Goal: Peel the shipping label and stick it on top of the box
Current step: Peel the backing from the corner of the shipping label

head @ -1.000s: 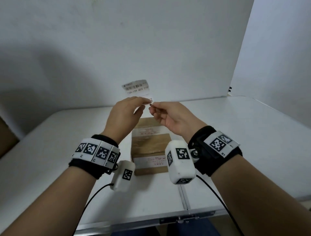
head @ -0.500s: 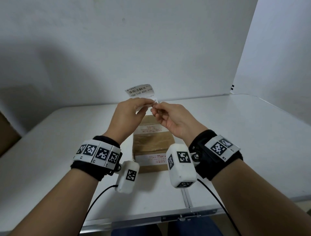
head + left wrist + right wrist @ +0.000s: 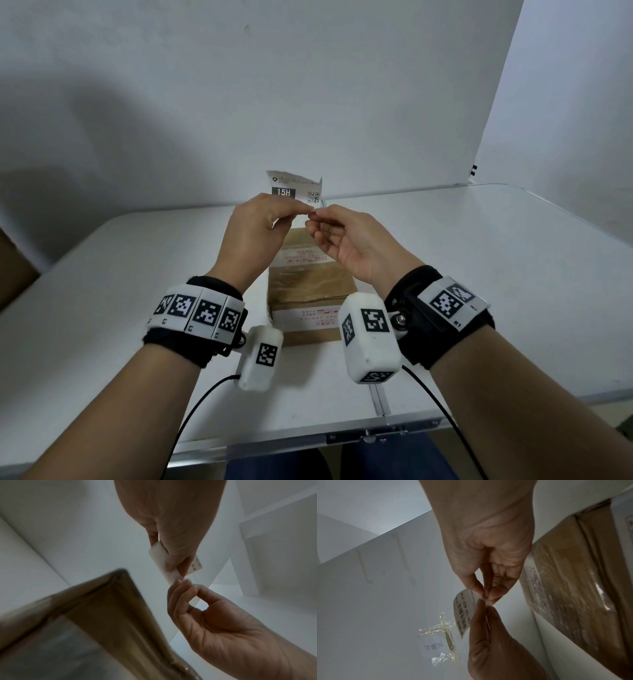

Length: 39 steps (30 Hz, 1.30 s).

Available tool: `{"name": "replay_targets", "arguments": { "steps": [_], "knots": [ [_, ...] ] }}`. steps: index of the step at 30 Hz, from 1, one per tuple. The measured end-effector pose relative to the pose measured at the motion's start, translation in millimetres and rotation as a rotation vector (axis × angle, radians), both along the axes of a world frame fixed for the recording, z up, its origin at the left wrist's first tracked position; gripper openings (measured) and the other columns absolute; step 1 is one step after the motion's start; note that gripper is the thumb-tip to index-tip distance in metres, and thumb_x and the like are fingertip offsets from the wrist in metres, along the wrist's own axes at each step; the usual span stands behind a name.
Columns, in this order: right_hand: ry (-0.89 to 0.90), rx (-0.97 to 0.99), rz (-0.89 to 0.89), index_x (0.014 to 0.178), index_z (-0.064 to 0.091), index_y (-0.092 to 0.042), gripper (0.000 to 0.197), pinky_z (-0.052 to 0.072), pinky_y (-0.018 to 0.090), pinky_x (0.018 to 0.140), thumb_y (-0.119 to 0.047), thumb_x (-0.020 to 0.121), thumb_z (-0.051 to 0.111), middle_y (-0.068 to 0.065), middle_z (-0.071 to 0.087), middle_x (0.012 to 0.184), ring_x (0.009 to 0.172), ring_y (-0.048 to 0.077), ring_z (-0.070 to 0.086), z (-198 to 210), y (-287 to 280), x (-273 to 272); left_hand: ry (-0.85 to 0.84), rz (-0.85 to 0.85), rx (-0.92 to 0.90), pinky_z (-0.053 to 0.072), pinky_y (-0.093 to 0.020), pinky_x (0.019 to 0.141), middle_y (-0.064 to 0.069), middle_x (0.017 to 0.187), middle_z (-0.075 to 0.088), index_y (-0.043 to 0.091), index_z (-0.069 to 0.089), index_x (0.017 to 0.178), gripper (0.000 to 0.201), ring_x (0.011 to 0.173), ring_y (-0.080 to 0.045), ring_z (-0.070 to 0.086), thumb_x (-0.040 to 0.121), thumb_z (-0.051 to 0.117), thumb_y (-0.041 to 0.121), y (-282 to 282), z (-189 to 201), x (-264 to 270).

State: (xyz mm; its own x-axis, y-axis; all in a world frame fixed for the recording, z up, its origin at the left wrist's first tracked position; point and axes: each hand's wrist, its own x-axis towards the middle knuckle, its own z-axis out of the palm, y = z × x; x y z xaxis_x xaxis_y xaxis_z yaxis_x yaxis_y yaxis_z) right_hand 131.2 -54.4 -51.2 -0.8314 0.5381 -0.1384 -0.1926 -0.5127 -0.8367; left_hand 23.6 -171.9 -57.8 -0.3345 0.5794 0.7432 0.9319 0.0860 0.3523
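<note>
A white shipping label (image 3: 294, 192) with "15H" and a QR code stands upright above my hands, over the box. My left hand (image 3: 301, 206) pinches its lower edge between thumb and fingers. My right hand (image 3: 312, 219) meets it from the right and pinches the label's lower right corner with thumb and index tip. The left wrist view shows the label (image 3: 158, 557) bent in the left hand (image 3: 173, 568), with the right hand (image 3: 182, 580) at its corner. Below the hands on the white table (image 3: 513, 274) lies the taped brown cardboard box (image 3: 308, 284), its top uncovered.
White wall panels close off the table at the back and on the right. A small handwritten note (image 3: 433, 647) under crumpled clear tape sticks to the back panel. A seam in the table (image 3: 378, 399) runs to the front edge.
The label has turned in my fingers: earlier only a barcode strip showed above the left hand, now a taller part with "15H" and a QR code does. Both hands stay together above the box.
</note>
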Motion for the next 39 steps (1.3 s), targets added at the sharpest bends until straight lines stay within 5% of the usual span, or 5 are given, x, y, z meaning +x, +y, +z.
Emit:
{"name": "replay_targets", "arguments": {
  "steps": [21,28,32,36,39],
  "knots": [
    [-0.006,0.004,0.009,0.088,0.065,0.004,0.004,0.056,0.016,0.055,0.002,0.086,0.063,0.011,0.066,0.071,0.058,0.012,0.065,-5,0,3,0.085,0.006,0.004,0.054,-0.038,0.084,0.001,0.1,0.076,0.016,0.077,0.1,0.027,0.097,-0.02,0.069,0.086,0.063,-0.002,1,-10,-7],
    [-0.015,0.135,-0.005,0.094,0.067,0.004,0.01,0.055,0.016,0.057,-0.002,0.088,0.063,0.007,0.067,0.07,0.061,0.01,0.064,-9,1,2,-0.254,-0.025,-0.165,0.045,-0.021,0.087,0.015,0.102,0.072,0.03,0.074,0.102,0.019,0.101,-0.002,0.061,0.088,0.063,0.037,-4,6,3],
    [-0.062,0.283,-0.017,0.093,0.069,0.004,0.011,0.056,0.017,0.061,-0.005,0.089,0.064,0.007,0.067,0.068,0.06,0.011,0.063,-9,0,0,-0.21,0.062,-0.237,0.043,-0.008,0.075,0.014,0.088,0.071,0.027,0.074,0.094,0.014,0.084,0.0,0.062,0.086,0.067,0.036,-1,14,3],
    [-0.136,0.471,-0.08,0.088,0.072,-0.002,0.011,0.056,0.022,0.066,-0.008,0.089,0.064,0.007,0.069,0.07,0.062,0.012,0.064,-9,-3,-5,-0.074,0.165,-0.277,0.048,-0.04,0.089,0.015,0.077,0.068,0.027,0.072,0.085,0.013,0.085,-0.01,0.067,0.084,0.065,0.038,2,16,1],
    [-0.195,0.645,-0.124,0.087,0.073,-0.004,0.011,0.055,0.023,0.068,-0.01,0.09,0.064,0.007,0.071,0.072,0.067,0.015,0.066,-8,-5,-7,-0.009,0.202,-0.33,0.045,-0.048,0.092,0.013,0.079,0.069,0.027,0.072,0.084,0.011,0.087,-0.016,0.068,0.084,0.064,0.035,3,20,3]
  ]
}}
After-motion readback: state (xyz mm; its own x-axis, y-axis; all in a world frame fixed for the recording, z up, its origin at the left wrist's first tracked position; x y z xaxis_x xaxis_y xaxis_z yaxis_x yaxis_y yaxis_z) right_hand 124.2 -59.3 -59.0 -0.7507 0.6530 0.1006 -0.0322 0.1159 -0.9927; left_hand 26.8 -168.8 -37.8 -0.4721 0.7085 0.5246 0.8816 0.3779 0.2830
